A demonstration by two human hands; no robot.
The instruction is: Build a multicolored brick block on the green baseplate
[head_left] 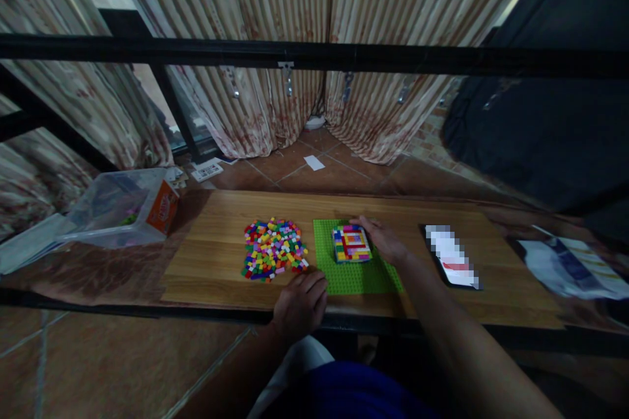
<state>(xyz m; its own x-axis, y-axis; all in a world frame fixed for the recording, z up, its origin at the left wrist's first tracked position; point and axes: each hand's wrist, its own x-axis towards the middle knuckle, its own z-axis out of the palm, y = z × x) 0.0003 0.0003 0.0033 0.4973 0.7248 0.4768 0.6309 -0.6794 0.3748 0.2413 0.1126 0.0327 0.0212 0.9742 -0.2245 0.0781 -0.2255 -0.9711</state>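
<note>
A green baseplate (358, 275) lies on the wooden board (216, 262). On it stands a square build of coloured bricks (350, 243). My right hand (382, 237) rests against the right side of that build, fingers curled onto its top edge. My left hand (299, 304) lies near the front edge of the board, at the baseplate's left front corner, fingers bent downward; what they hold, if anything, is hidden. A heap of loose coloured bricks (273, 249) sits just left of the baseplate.
A phone (451, 255) lies right of the baseplate. A clear plastic tub (115, 206) with an orange label lies tipped at the left. Papers (570, 268) are at the far right. A black metal bar (314, 55) crosses overhead; curtains hang behind.
</note>
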